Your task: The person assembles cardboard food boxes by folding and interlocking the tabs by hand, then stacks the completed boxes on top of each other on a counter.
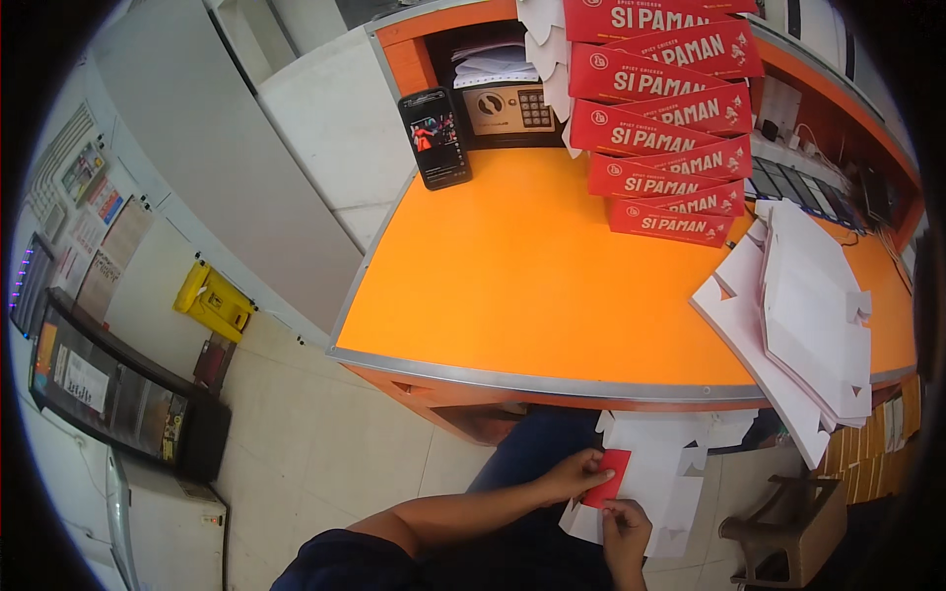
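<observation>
A flat cardboard box blank [650, 468], white inside, lies across my lap below the table's front edge. One small red panel [613, 463] of it is turned up. My left hand [576, 480] is closed on that panel from the left, thumb across its red face. At the panel's lower edge, the fingers of my right hand [628, 535] pinch the card. On the table's right side rests a stack of flat white box blanks [813, 305]. Folded red boxes [670, 128] with white lettering rise in a tall nested stack at the back.
A phone [436, 138] leans upright at the orange table's [473, 286] back left, beside a small safe [512, 108]. To the lower right stands a brown plastic stool [788, 532]. A yellow bin [215, 300] and a black display case [118, 384] are on the left.
</observation>
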Demonstrator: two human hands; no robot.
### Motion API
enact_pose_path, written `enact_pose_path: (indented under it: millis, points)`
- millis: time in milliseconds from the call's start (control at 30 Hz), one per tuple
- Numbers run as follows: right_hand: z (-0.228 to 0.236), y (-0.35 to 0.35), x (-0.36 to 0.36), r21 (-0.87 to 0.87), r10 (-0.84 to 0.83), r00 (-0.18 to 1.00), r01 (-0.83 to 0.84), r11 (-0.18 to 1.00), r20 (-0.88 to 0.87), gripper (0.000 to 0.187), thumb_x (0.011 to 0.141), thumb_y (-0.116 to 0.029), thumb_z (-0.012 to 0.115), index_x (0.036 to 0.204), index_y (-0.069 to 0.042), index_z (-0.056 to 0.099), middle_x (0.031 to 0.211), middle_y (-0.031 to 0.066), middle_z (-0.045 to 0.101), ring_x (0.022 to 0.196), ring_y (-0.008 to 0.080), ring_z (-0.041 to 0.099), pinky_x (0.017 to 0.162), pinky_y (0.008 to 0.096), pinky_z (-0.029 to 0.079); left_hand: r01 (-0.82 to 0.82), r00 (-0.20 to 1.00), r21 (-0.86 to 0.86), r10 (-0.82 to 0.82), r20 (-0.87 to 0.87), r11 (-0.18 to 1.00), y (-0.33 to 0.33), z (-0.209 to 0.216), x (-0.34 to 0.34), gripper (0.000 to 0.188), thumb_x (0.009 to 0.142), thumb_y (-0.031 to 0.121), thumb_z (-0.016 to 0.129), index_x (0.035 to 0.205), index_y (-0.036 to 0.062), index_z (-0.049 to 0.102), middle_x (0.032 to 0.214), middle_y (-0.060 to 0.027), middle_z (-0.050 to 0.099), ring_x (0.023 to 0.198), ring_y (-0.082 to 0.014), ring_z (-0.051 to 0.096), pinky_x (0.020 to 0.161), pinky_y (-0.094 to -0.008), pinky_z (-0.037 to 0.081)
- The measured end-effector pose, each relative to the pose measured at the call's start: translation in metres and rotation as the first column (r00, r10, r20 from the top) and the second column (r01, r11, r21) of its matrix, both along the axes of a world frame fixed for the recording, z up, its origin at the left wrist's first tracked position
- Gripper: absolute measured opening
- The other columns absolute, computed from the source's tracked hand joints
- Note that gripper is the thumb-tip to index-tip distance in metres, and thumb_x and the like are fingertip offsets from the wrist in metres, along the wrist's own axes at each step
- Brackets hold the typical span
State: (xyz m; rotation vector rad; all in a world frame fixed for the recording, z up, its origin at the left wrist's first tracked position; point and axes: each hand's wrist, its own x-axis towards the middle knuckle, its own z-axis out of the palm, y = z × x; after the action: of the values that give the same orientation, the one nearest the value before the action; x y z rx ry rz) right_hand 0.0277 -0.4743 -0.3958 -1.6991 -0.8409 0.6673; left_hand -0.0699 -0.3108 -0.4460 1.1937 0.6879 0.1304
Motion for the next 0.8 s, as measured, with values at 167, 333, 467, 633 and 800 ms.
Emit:
enact_pose_path:
  millis: [167, 333, 467, 633, 800]
  points:
    - [0.007, 0.008, 0.001, -0.015, 0.142, 0.962, -0.142, 0.990, 0.233, 0.011, 0.080, 0.004, 0.067, 0.090, -0.001, 0.070, 0.090, 0.0135, 0.069, 0.085, 0.0258, 0.066, 0.077, 0.0331, 0.052, 0.062, 0.997, 0.005, -0.061, -0.051, 0.998, 0.013, 0.021, -0.004, 0.042, 0.096, 0.028, 0.070, 0.125, 0.0030, 0.052, 0.095, -0.0042, 0.064, 0.081, -0.0095, 0.060, 0.066, -0.0260, 0.050]
    - [0.012, 0.011, -0.003, 0.003, 0.051, 0.992, -0.052, 0.999, 0.113, 0.017, 0.079, 0.002, 0.068, 0.095, -0.003, 0.070, 0.095, 0.0144, 0.070, 0.088, 0.0294, 0.065, 0.079, 0.0360, 0.053, 0.066, 0.998, 0.102, -0.064, -0.027, 0.993, 0.011, 0.011, -0.008, 0.045, 0.095, 0.027, 0.071, 0.127, 0.0018, 0.051, 0.094, -0.0038, 0.062, 0.079, -0.0104, 0.059, 0.066, -0.0265, 0.050]
    - [0.004, 0.009, 0.002, -0.028, 0.058, 0.998, -0.058, 0.998, 0.017, 0.021, 0.079, 0.000, 0.069, 0.100, -0.003, 0.069, 0.099, 0.0144, 0.069, 0.091, 0.0304, 0.065, 0.080, 0.0367, 0.053, 0.068, 0.994, 0.115, -0.058, -0.088, 0.991, 0.012, 0.006, -0.006, 0.047, 0.095, 0.025, 0.071, 0.128, 0.0001, 0.051, 0.094, -0.0039, 0.062, 0.081, -0.0103, 0.060, 0.066, -0.0270, 0.051]
    - [0.022, 0.013, 0.000, -0.023, 0.096, 0.931, -0.094, 0.995, 0.351, 0.027, 0.076, -0.008, 0.077, 0.101, -0.005, 0.069, 0.110, 0.0145, 0.061, 0.103, 0.0337, 0.056, 0.089, 0.0428, 0.047, 0.064, 0.993, 0.097, -0.054, -0.103, 0.993, 0.017, 0.005, -0.006, 0.047, 0.094, 0.021, 0.071, 0.129, -0.0014, 0.049, 0.096, -0.0050, 0.063, 0.084, -0.0115, 0.061, 0.067, -0.0277, 0.053]
    - [0.076, 0.010, -0.015, -0.115, 0.259, 0.828, -0.232, 0.966, 0.497, 0.045, 0.059, -0.021, 0.092, 0.096, -0.008, 0.069, 0.116, 0.0129, 0.053, 0.112, 0.0386, 0.043, 0.095, 0.0486, 0.038, -0.036, 0.997, -0.038, 0.034, -0.063, 0.999, 0.024, 0.008, -0.002, 0.048, 0.095, 0.020, 0.070, 0.132, -0.0006, 0.048, 0.101, -0.0076, 0.064, 0.092, -0.0151, 0.065, 0.074, -0.0306, 0.057]
